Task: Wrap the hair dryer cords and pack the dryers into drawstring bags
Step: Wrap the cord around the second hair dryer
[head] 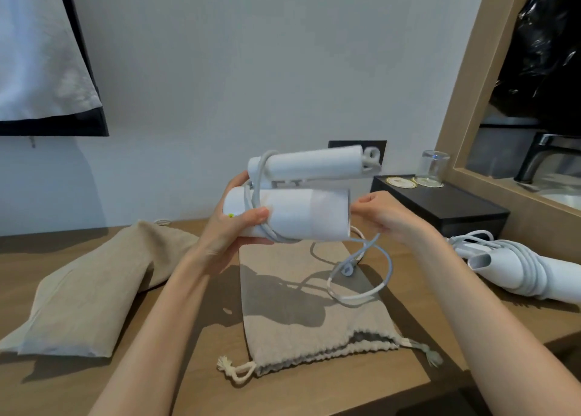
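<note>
A wooden table [195,368] by a pale wall [220,69] bears a flat drawstring bag [301,330]. Above the bag the left hand [232,230] grips a white hair dryer [301,214] at its rear, thumb over its cord [371,277], whose loose loop hangs toward the bag. The right hand [386,217] meets the barrel's mouth; its grip cannot be told. Left of the bag lies a filled bag [94,283], right of it a cord-wound dryer [528,271].
</note>
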A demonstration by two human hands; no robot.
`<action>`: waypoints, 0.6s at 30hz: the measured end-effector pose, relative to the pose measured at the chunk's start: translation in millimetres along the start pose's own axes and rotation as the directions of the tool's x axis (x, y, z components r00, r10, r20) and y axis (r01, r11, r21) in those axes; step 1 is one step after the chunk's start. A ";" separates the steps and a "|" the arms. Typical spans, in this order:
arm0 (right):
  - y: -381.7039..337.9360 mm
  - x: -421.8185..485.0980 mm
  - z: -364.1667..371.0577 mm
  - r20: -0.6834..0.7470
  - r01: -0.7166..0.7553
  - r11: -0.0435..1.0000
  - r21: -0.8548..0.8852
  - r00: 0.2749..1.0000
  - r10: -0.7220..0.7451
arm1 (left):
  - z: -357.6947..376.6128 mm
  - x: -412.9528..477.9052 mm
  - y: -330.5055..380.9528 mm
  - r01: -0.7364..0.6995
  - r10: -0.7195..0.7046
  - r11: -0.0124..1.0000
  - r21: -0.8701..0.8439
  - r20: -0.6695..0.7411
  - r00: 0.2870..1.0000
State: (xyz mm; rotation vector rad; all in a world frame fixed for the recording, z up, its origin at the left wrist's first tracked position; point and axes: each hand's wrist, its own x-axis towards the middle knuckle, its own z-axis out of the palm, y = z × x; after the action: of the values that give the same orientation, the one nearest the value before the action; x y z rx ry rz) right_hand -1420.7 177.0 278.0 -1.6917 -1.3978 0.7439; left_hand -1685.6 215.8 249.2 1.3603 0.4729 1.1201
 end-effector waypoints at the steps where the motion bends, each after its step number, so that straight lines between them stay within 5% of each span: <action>1: -4.4 0.1 -3.1 0.007 0.001 0.998 0.059 1.000 -0.001 | -1.1 -1.6 0.3 -0.009 0.008 0.999 0.037 0.028 1.000; 6: -25.3 1.9 -13.1 0.067 -0.120 0.929 0.351 0.992 0.103 | -3.5 -7.4 7.9 -0.126 0.108 0.954 0.271 0.080 0.991; 12: -51.1 -13.4 -16.1 0.287 -0.067 0.988 0.136 0.958 0.025 | -4.2 -6.9 8.1 -0.233 0.204 0.833 0.502 0.114 0.972; 18: -72.4 -26.6 3.0 0.297 0.026 0.999 0.042 0.954 -0.037 | -5.3 -1.1 -1.9 -0.337 0.379 0.661 0.670 0.090 0.921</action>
State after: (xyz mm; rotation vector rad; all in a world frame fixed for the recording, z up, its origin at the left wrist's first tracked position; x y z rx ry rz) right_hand -1465.5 156.6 337.5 -1.5710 -1.6000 1.0344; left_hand -1689.8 218.0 246.0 2.1448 0.7219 1.3814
